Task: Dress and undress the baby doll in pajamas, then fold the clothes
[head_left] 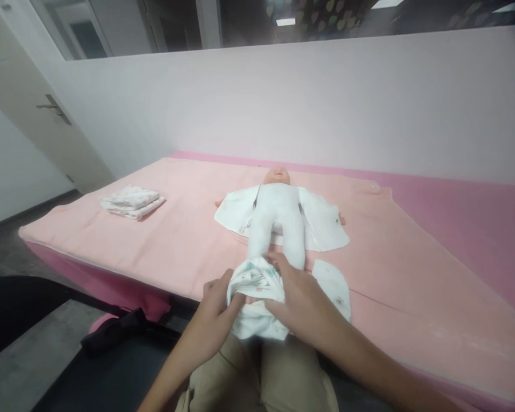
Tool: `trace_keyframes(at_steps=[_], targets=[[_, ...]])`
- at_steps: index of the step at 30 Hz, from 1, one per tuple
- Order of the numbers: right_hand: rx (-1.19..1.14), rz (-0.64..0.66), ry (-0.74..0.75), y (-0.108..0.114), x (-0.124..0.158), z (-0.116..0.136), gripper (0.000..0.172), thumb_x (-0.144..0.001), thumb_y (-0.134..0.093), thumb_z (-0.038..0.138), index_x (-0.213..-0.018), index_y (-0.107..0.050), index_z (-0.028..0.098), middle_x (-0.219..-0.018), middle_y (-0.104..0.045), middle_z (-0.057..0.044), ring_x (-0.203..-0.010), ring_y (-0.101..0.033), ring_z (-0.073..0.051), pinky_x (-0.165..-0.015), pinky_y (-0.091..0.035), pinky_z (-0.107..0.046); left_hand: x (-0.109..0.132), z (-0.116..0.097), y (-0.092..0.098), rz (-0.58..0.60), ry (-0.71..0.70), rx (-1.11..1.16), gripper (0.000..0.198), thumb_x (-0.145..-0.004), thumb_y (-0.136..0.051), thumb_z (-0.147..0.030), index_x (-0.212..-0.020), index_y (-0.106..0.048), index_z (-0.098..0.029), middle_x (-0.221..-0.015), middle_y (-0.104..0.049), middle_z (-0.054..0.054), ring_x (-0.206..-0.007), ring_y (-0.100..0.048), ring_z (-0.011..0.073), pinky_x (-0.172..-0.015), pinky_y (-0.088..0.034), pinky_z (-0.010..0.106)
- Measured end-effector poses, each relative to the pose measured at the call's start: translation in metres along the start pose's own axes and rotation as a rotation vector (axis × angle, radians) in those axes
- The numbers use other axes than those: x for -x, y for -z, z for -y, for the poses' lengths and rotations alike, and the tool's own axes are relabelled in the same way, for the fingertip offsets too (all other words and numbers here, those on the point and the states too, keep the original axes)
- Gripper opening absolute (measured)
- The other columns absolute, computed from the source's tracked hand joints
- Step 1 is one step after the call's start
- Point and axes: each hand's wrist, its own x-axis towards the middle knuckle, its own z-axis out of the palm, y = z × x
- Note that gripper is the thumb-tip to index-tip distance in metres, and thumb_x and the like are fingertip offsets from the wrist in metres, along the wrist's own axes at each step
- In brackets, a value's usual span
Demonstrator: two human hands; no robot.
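A baby doll (277, 216) in a white bodysuit lies on its back on a pink blanket (189, 240), head toward the wall, with an open white garment (326, 226) spread under it. At the doll's feet, a bunched white patterned cloth (257, 283) is gripped from both sides. My left hand (217, 312) pinches its left edge, fingers curled into the fabric. My right hand (298, 300) grips the right side, fingers pressed over the top near the doll's legs.
A folded stack of white cloths (132, 201) lies on the blanket at the left. The pink bed (463, 206) runs along a pale wall. A dark bag or strap (114, 332) lies on the floor at lower left. My knees (261, 372) touch the bed's edge.
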Motion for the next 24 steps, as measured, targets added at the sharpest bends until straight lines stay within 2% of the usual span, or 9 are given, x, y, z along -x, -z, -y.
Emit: trace_keyframes(at_steps=[2,6,9,12,15,17,19,21,24], targets=[[-0.088,-0.04,0.016,0.009,-0.003,-0.001,0.072,-0.079,-0.069,0.019,-0.149,-0.054,0.025,-0.143,-0.068,-0.01,-0.122,-0.067,-0.031,-0.095,-0.048,-0.037,-0.003,-0.004,0.0,0.029,-0.036,0.164,0.033,-0.109,-0.048,-0.048,-0.123,-0.063,-0.022,-0.112,-0.069,0.005,-0.111,-0.063,0.0253,-0.098,-0.052,0.035],[-0.161,-0.039,0.111,0.032,-0.016,-0.008,0.054,-0.079,-0.076,0.029,-0.132,-0.067,0.025,-0.123,-0.076,-0.004,-0.108,-0.071,-0.029,-0.091,-0.051,-0.036,-0.014,-0.008,-0.005,-0.051,-0.149,0.197,0.021,-0.107,-0.051,-0.034,-0.119,-0.06,-0.02,-0.108,-0.07,0.003,-0.1,-0.065,0.0211,-0.087,-0.051,0.029],[-0.153,0.014,0.201,0.047,-0.03,-0.018,0.04,-0.081,-0.072,0.026,-0.121,-0.072,0.022,-0.116,-0.077,-0.004,-0.103,-0.071,-0.027,-0.087,-0.051,-0.035,-0.027,-0.005,-0.008,-0.098,-0.177,0.133,0.02,-0.106,-0.052,-0.034,-0.118,-0.058,-0.02,-0.112,-0.071,0.004,-0.1,-0.065,0.0214,-0.089,-0.051,0.031],[-0.113,0.143,0.271,0.064,-0.043,-0.033,0.032,-0.086,-0.073,0.032,-0.116,-0.074,0.021,-0.113,-0.076,-0.005,-0.101,-0.07,-0.028,-0.085,-0.05,-0.035,-0.044,0.001,-0.001,-0.107,-0.201,0.099,0.026,-0.107,-0.053,-0.04,-0.119,-0.06,-0.018,-0.115,-0.07,0.007,-0.106,-0.065,0.0229,-0.095,-0.051,0.034],[-0.095,0.237,0.292,0.079,-0.05,-0.053,0.036,-0.088,-0.08,0.046,-0.114,-0.074,0.022,-0.113,-0.073,-0.005,-0.102,-0.067,-0.027,-0.085,-0.049,-0.035,-0.058,0.009,0.014,-0.039,-0.234,0.079,0.029,-0.105,-0.053,-0.04,-0.117,-0.066,-0.017,-0.116,-0.071,0.009,-0.107,-0.064,0.0242,-0.096,-0.052,0.036],[-0.124,0.244,0.229,0.084,-0.05,-0.067,0.034,-0.091,-0.077,0.052,-0.108,-0.074,0.022,-0.102,-0.071,-0.004,-0.093,-0.064,-0.024,-0.079,-0.048,-0.033,-0.064,0.012,0.024,0.029,-0.273,0.058,0.03,-0.103,-0.057,-0.039,-0.12,-0.069,-0.018,-0.121,-0.071,0.01,-0.111,-0.064,0.025,-0.098,-0.052,0.037],[-0.171,0.246,0.154,0.083,-0.048,-0.079,0.035,-0.093,-0.075,0.056,-0.101,-0.071,0.022,-0.09,-0.065,-0.002,-0.082,-0.059,-0.021,-0.072,-0.045,-0.031,-0.067,0.012,0.032,0.102,-0.323,0.041,0.033,-0.098,-0.064,-0.035,-0.126,-0.069,-0.02,-0.131,-0.069,0.011,-0.116,-0.063,0.0259,-0.101,-0.053,0.038],[-0.252,0.236,0.12,0.078,-0.044,-0.085,0.037,-0.094,-0.073,0.059,-0.099,-0.069,0.022,-0.088,-0.061,-0.001,-0.079,-0.056,-0.02,-0.072,-0.045,-0.031,-0.068,0.009,0.037,0.167,-0.357,0.04,0.042,-0.093,-0.066,-0.03,-0.134,-0.066,-0.023,-0.141,-0.065,0.011,-0.125,-0.061,0.0271,-0.108,-0.052,0.04],[-0.411,0.224,0.124,0.069,-0.037,-0.088,0.044,-0.098,-0.065,0.066,-0.1,-0.066,0.022,-0.091,-0.061,-0.002,-0.083,-0.057,-0.021,-0.076,-0.047,-0.033,-0.07,-0.007,0.04,0.265,-0.409,0.066,0.043,-0.096,-0.057,-0.034,-0.138,-0.066,-0.028,-0.151,-0.059,0.008,-0.141,-0.054,0.0285,-0.119,-0.046,0.045]])
